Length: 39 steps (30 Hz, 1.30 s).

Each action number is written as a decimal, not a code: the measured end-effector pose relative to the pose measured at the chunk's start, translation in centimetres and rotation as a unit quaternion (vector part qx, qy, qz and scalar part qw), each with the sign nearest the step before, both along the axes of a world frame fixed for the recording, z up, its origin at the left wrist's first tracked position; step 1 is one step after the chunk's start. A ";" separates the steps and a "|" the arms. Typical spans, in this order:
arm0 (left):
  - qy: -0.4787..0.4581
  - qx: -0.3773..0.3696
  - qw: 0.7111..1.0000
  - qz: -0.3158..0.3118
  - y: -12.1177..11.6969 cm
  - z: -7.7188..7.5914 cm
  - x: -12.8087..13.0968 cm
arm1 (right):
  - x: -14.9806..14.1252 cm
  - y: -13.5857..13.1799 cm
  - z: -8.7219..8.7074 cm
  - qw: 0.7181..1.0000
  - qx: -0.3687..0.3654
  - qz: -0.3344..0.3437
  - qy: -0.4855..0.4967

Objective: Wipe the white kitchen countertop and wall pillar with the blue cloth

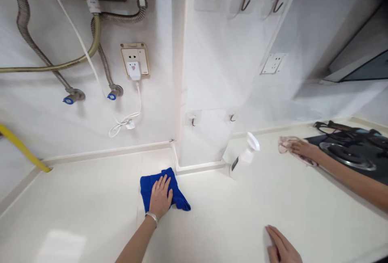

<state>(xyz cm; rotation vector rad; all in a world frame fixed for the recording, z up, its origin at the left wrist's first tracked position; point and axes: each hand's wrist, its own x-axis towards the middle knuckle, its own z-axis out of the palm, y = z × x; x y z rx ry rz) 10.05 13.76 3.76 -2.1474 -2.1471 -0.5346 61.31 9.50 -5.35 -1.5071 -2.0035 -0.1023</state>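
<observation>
The blue cloth (178, 194) is spread, creased, on the worktop (206, 222) directly beneath the left hand (160, 199), by which it is covered in part; the palm is laid flat, fingers extended and slightly parted. No clear long axis can be told, but a bunched corner is pointed out to that hand's right. The cloth is reached far more closely by the left hand than by the right hand (283, 247), which is set well apart to the right, fingers straight, nothing seen gripped. Beyond the right hand, a spray bottle (244, 158) is stood; farther right, a pinkish cloth (285, 144) is held under a co-worker's hand (303, 150) beside the cooktop (371, 150).
</observation>
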 end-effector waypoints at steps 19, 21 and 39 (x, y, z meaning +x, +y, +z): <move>0.090 0.006 0.993 -0.076 -17.7 0.4 3.0 | -1.4 -0.7 2.4 1.000 0.014 0.012 -0.006; 0.091 0.008 0.995 -0.038 -19.2 0.0 1.0 | -1.3 -0.8 2.5 1.000 0.014 0.012 -0.006; -0.006 -0.021 0.934 0.357 -14.2 1.0 -17.6 | -0.4 -1.1 1.9 0.999 -0.033 0.000 -0.005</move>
